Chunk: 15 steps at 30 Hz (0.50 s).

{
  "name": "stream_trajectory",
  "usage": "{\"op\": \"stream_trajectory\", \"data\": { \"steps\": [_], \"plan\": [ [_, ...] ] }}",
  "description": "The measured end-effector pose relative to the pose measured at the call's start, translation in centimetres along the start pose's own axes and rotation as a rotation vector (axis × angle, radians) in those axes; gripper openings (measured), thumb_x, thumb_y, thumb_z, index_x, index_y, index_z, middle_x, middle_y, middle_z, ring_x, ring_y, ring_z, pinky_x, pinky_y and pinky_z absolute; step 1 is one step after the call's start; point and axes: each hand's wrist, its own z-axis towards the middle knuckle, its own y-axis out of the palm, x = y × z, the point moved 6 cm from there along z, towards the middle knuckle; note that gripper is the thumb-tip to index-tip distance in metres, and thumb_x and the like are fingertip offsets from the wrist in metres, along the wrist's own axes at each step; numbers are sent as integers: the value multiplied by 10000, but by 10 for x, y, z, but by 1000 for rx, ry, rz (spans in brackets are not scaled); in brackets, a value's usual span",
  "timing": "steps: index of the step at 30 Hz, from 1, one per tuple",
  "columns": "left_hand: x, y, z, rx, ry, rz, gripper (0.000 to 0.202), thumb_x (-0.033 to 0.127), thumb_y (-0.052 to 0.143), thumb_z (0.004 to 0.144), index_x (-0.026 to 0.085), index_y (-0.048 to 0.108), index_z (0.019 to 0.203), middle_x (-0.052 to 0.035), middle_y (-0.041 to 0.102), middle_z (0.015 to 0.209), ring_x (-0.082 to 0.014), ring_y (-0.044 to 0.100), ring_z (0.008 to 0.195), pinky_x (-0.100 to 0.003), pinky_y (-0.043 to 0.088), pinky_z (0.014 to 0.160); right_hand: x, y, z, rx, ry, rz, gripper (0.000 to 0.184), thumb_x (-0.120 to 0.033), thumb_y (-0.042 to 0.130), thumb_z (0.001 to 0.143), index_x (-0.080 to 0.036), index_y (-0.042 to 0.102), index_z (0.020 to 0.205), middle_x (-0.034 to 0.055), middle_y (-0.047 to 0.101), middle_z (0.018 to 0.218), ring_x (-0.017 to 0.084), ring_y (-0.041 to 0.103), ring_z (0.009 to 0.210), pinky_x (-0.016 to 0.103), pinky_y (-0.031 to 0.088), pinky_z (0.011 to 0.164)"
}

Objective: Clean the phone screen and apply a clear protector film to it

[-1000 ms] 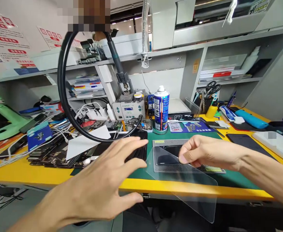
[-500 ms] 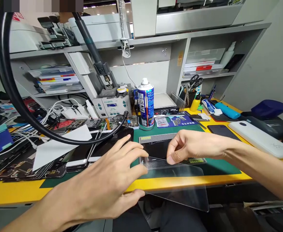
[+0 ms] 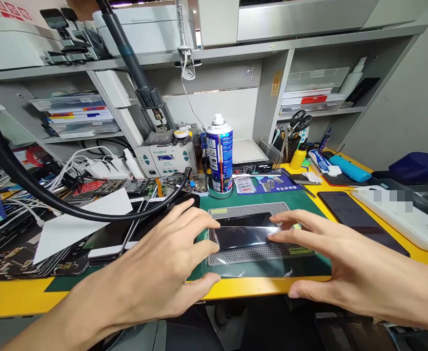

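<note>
A thin clear plastic film lies across a black phone screen, its lower part reaching toward the table's front edge. Beneath them is a grey perforated mat with yellow labels. My left hand is open at the left end, fingertips at the edge of the film and screen and the thumb apart below. At the right end, my right hand is also open, its index and middle fingertips touching the film over the screen, the thumb spread toward the table edge. Exact fingertip contact on the left is hard to see.
Behind the mat stands a blue spray can. A black cable loops over the left side, above phones and a white sheet. To the right lie a dark phone and a white power bank.
My right hand has let go of its pinch on the film and spread its fingers at the right end. The film, tilted and hanging past the table edge before, now lies over the screen.
</note>
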Motion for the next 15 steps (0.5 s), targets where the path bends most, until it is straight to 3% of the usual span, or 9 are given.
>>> {"op": "stream_trajectory", "data": {
  "steps": [7,15],
  "plan": [
    [-8,8,9,9,-23,-4,149,367,669,989,240,730,1035,-79,668,1284,-242,584,1342,-518,283,1319,1,-2,10,63,-141,-128,401,-443,715,961,-268,717,1322,133,649,1390,295,729,1170,384,660,941],
    [-21,18,17,23,-68,-91,139,371,705,973,263,747,1050,-39,677,1297,-220,608,1267,-503,306,1305,20,2,21,22,-155,-72,239,-404,712,965,-355,826,1170,96,669,1394,300,718,1179,421,662,906]
  ]
}}
